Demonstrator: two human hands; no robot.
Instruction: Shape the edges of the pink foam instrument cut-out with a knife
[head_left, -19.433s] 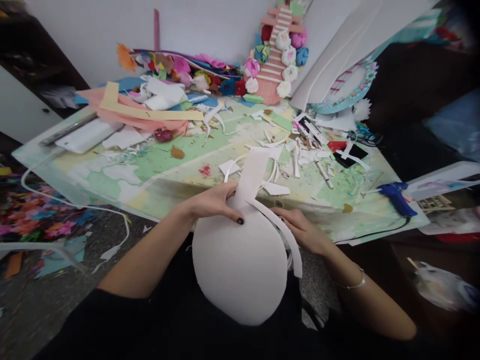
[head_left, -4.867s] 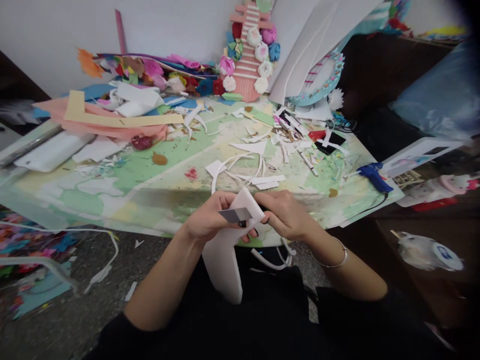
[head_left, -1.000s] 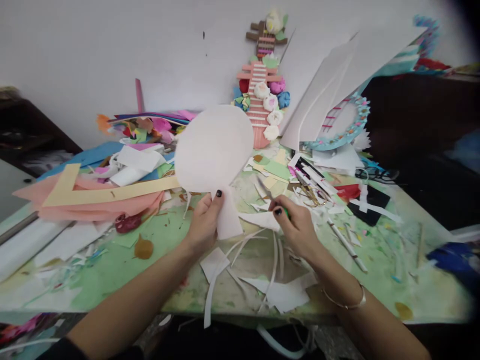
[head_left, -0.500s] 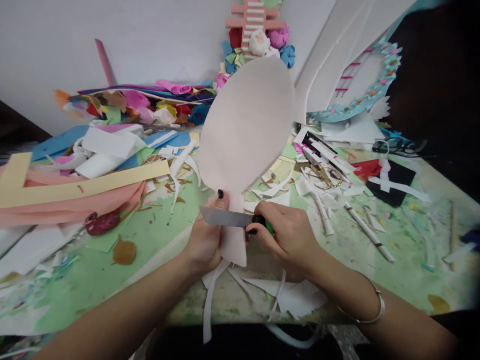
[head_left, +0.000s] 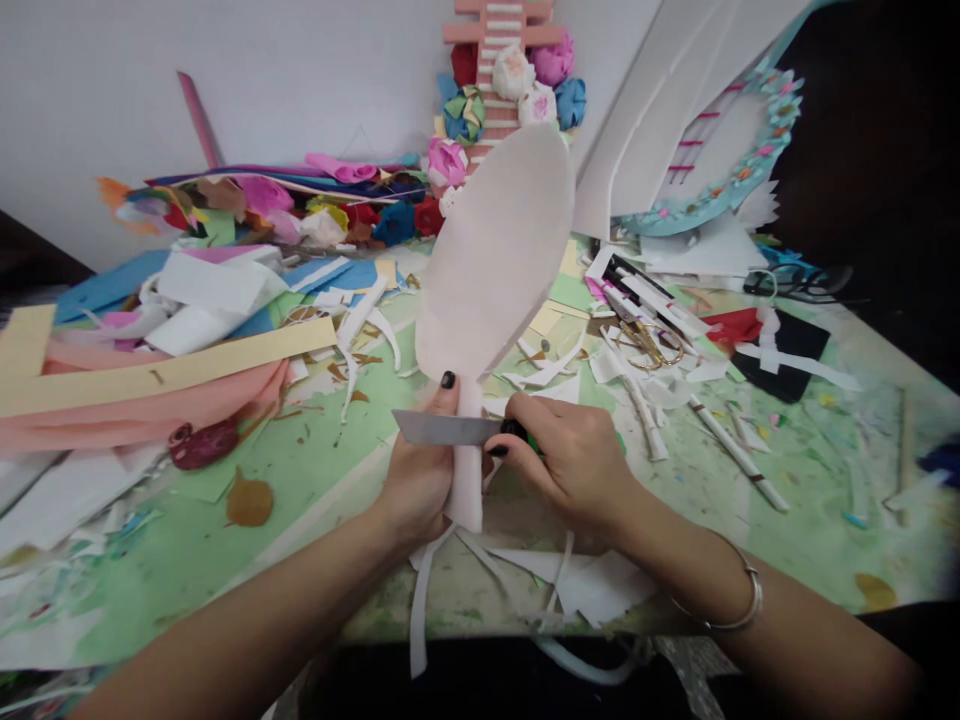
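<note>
My left hand (head_left: 420, 470) is closed round the narrow stem of a white foam paddle shape (head_left: 495, 260), holding it upright over the table's near edge. My right hand (head_left: 574, 460) grips the green handle of a utility knife (head_left: 450, 429). Its grey blade lies flat across the stem, pointing left, just under my left thumb. Both hands hover above the paint-stained green table (head_left: 315, 470), among cut white foam strips (head_left: 420, 600).
Peach and yellow paper sheets (head_left: 150, 385) lie at left, a heap of coloured paper (head_left: 285, 200) at the back. A pink ladder with paper flowers (head_left: 510, 70) and white foam boards (head_left: 660, 110) lean on the wall. Gold scissors (head_left: 649, 345) and paper sticks (head_left: 735, 450) lie at right.
The foam shape has turned more edge-on and looks narrower. The knife blade has shifted slightly up the stem toward my left thumb. Both hands stay in nearly the same place.
</note>
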